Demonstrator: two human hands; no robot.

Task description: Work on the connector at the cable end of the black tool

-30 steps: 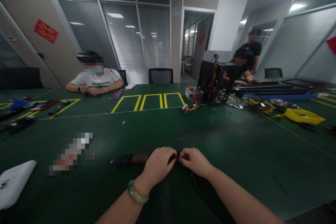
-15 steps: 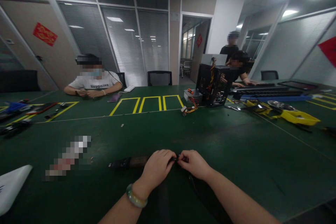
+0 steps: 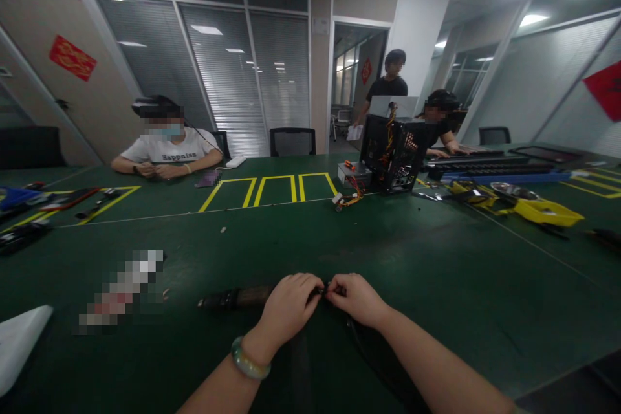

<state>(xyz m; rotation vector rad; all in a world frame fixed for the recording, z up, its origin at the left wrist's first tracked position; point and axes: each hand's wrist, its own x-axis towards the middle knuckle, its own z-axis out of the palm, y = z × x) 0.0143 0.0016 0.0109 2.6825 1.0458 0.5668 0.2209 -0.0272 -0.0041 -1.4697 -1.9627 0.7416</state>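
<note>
Head cam is all I've got on my end, so here goes. The long dark item [image 3: 250, 297] lies on the green table [image 3: 436, 272], its long axis running roughly left to right, and the left hand [image 3: 291, 301] covers its right-hand part. That hand's clearly nearer, basically on top of it. Thumb and fingertips look closed on it, though the palm hides most of the contact from me.

The right hand [image 3: 356, 297] comes in from the other side, thumb and fingers pinched on a small dark piece [image 3: 325, 291] right between the two sets of fingertips. Too tiny to tell if it's part of the same item. I'd say everything hinges on those fingertips lining up along that axis.

A dark cable [image 3: 356, 336] trails from under the right hand towards the bottom edge, the only thing I'd call close to being in the way. The white object [image 3: 22, 343] sits well off to the left, the computer case [image 3: 392, 149] and yellow tray [image 3: 548, 212] well apart on the far side. Nothing's wedged between the hands except that dark bit.
</note>
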